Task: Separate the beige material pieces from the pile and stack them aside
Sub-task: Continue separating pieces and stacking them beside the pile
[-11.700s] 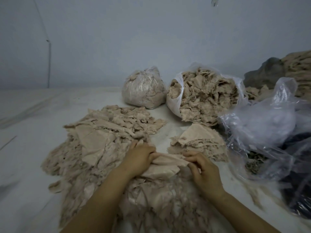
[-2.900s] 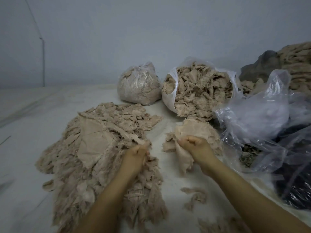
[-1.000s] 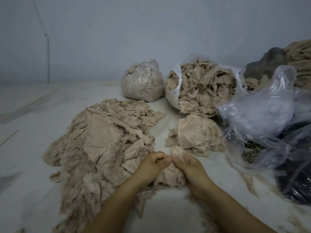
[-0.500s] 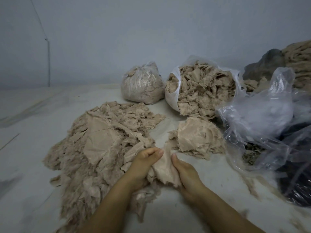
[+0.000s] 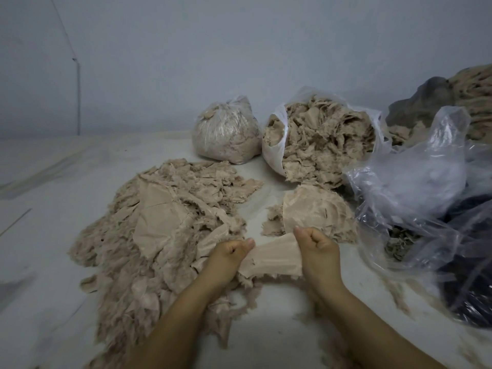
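**One piece stretched, stack waiting**

Pale wall and a white bench (image 5: 66, 198) frame the work. Between my fists hangs one beige piece (image 5: 274, 255), pulled taut just above the bench. My left hand (image 5: 229, 255) grips its left edge and my right hand (image 5: 316, 247) its right, fingers (image 5: 299, 233) curled tight on the fabric. The pile (image 5: 165, 225) sprawls to the left, touching my left wrist; the stack (image 5: 316, 211) sits just beyond my right hand. Farther back stand a tied bag (image 5: 226, 134) and an open bag (image 5: 274, 145) full of scraps. I judge this the separating step; next I should lay the piece flat on the stack.
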